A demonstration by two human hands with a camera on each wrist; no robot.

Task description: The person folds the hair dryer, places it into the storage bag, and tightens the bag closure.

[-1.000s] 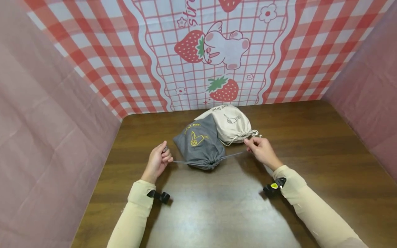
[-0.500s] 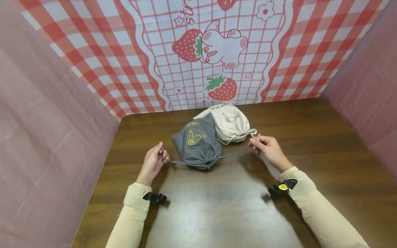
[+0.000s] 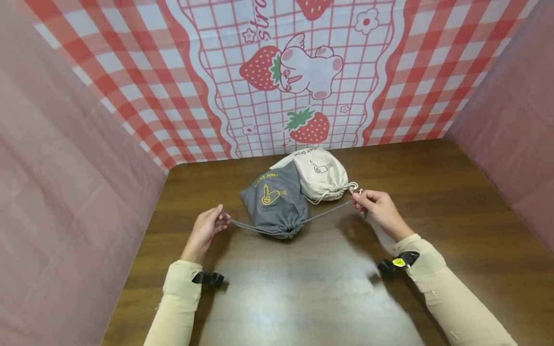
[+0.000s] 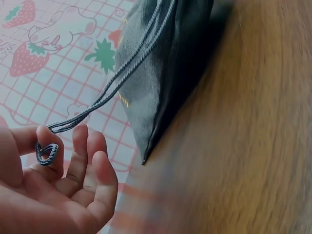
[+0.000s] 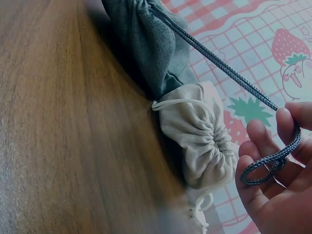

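Note:
A grey drawstring bag [image 3: 277, 202] with a yellow hair dryer print lies on the table, its mouth gathered tight toward the person. To its left, my left hand [image 3: 206, 230] pinches one end of the grey drawcord [image 4: 114, 85] between thumb and index finger. On the other side my right hand [image 3: 381, 211] pinches the opposite drawcord end [image 5: 219, 63], and a loop of it hangs across the fingers. Both cords stretch from the gathered mouth out to the hands. Behind the grey bag and partly under its edge sits a cream drawstring bag [image 3: 324, 173], its mouth drawn in.
The brown wooden table [image 3: 294, 293] spreads toward the person. A red-checked strawberry cloth [image 3: 311, 72] hangs behind it. Pink drapes [image 3: 78, 192] stand along both sides. The cream bag's knotted white cord [image 5: 200, 209] lies close to my right hand.
Both hands have moved apart, the left one to the left and the right one to the right, still holding the cords. The grey bag has stayed nearly where it was.

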